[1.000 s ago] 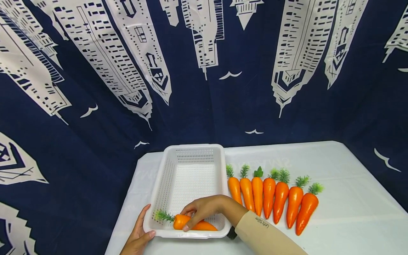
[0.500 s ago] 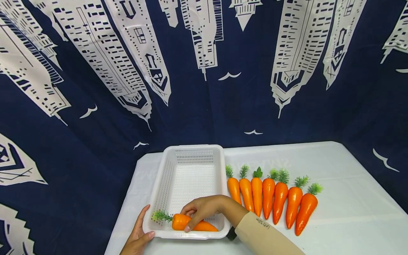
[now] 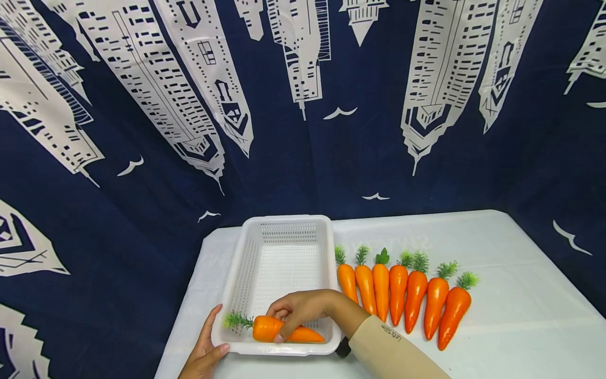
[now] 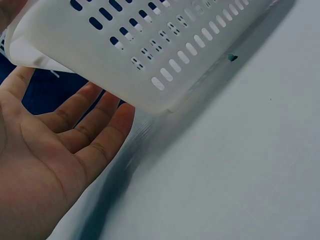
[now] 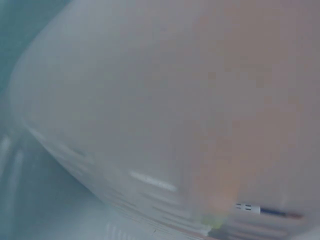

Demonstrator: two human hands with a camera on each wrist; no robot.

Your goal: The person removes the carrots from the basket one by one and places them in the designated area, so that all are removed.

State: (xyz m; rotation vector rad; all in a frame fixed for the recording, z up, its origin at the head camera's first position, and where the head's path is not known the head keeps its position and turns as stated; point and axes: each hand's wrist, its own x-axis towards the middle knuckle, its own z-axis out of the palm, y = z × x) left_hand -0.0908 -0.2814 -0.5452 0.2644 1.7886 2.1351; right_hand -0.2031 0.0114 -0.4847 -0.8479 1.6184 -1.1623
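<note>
An orange carrot (image 3: 266, 329) with feathery green leaves (image 3: 238, 320) lies crosswise at the near end of a white perforated plastic basket (image 3: 274, 348). My right hand (image 3: 303, 310) reaches over the basket's right wall and grips the carrot's middle, thumb on its near side and fingers behind. My left hand (image 3: 204, 348) holds the basket's near left corner, with the thumb at the front rim and a finger up along the left side. In the left wrist view, the left hand's fingers (image 4: 95, 125) touch the basket's slotted wall (image 4: 165, 60). The right wrist view is hazy, mostly filled by the pale basket wall.
Several more carrots (image 3: 416, 295) lie side by side in a fanned row right of the basket, leaves away from me. The white-covered table (image 3: 530, 310) extends right of them. A navy cloth (image 3: 360, 158) with white printed buildings hangs behind and at the left.
The carrot's leafy end has shifted slightly left within the basket, and the right hand keeps its grip. The left hand stays at the basket corner; the row of carrots is unchanged.
</note>
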